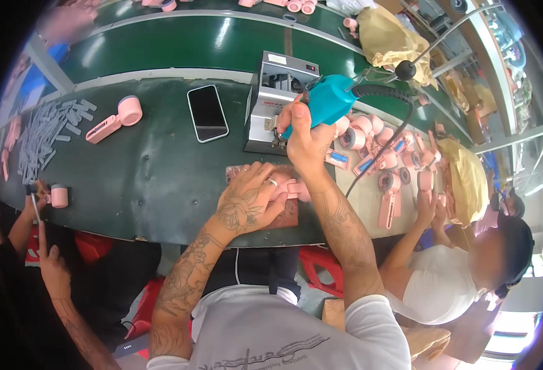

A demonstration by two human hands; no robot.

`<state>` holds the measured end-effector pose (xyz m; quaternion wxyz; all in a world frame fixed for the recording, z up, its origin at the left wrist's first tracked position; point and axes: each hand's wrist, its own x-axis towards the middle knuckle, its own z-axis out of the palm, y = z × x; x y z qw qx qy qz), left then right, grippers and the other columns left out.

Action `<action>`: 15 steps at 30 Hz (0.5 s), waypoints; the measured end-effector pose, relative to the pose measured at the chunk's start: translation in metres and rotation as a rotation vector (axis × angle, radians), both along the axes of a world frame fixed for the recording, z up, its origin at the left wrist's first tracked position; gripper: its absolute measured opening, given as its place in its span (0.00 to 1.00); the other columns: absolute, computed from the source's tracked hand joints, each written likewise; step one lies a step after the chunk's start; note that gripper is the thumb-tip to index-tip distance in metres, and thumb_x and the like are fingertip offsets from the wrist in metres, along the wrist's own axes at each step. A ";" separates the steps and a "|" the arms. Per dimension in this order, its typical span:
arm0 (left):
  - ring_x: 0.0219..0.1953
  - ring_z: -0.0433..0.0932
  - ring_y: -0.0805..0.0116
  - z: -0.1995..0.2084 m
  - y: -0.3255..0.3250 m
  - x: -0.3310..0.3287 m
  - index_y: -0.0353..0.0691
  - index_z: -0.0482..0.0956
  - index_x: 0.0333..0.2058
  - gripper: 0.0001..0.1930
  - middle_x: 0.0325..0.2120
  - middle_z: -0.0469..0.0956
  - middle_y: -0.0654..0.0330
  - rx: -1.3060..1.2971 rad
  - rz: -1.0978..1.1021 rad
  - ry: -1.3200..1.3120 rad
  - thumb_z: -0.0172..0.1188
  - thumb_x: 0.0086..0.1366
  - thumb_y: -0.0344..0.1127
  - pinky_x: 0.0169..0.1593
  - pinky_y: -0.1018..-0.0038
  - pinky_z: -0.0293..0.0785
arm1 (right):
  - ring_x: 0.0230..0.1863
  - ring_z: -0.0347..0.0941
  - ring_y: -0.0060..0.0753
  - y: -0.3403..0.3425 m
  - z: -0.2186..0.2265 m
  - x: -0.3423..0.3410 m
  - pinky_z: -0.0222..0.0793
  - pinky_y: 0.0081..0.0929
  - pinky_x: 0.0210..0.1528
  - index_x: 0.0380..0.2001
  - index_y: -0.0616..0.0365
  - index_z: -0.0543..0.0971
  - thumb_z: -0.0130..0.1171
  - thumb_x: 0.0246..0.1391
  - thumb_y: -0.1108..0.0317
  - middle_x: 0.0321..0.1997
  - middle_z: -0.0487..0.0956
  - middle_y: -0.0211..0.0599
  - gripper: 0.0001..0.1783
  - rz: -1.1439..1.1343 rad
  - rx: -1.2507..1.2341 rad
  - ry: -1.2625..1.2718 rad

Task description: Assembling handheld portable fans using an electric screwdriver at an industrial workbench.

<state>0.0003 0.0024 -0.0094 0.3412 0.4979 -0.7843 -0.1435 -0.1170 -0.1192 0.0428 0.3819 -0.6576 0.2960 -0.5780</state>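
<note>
Gripping a teal electric screwdriver (324,102), the right hand (305,139) has its fingers (287,117) wrapped shut around the tool's body, tool upright and tilted slightly, its black coiled cord (387,132) running off to the right. Head view, only view.

Left hand (247,200) lies flat, palm down, fingers (260,176) together and bent, pressing a pink fan part (293,188). Part sits directly below the right-hand fingers, touching the left fingertips, on a brown work mat (287,216) at the near edge of the dark green counter (154,166). Screwdriver tip is hidden behind the right hand; contact with the part cannot be told.

Just beyond the right-hand fingers: grey power supply box (271,102). Left of it, well away from the left fingers, a smartphone (207,113), face up. Further left, a finished pink handheld fan (114,120) and a pile of grey strips (46,132).

Right of the right-hand fingers: a cluster of pink fan housings (385,160) on a pale board. A co-worker's hand (425,209) reaches into it. Another co-worker's hand (34,200) at far left holds a pink piece (58,196).
</note>
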 end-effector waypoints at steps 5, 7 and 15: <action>0.51 0.73 0.47 0.008 0.002 0.004 0.34 0.81 0.44 0.17 0.49 0.74 0.49 0.088 -0.027 0.040 0.60 0.63 0.43 0.55 0.54 0.71 | 0.22 0.71 0.25 0.003 0.004 -0.001 0.68 0.23 0.27 0.39 0.63 0.71 0.56 0.70 0.53 0.22 0.74 0.32 0.20 0.043 0.075 0.019; 0.49 0.74 0.48 -0.002 0.001 0.005 0.36 0.81 0.44 0.17 0.47 0.74 0.50 0.012 -0.004 0.034 0.60 0.63 0.42 0.54 0.54 0.71 | 0.22 0.71 0.25 0.019 0.009 -0.003 0.68 0.25 0.27 0.40 0.63 0.73 0.56 0.70 0.51 0.22 0.74 0.32 0.22 0.034 0.147 -0.041; 0.45 0.74 0.52 0.008 -0.003 0.001 0.39 0.79 0.49 0.19 0.41 0.74 0.55 -0.016 -0.028 0.040 0.62 0.60 0.40 0.50 0.57 0.72 | 0.25 0.72 0.22 0.078 0.015 -0.057 0.67 0.22 0.29 0.44 0.69 0.74 0.61 0.65 0.49 0.23 0.75 0.31 0.28 0.061 0.211 -0.081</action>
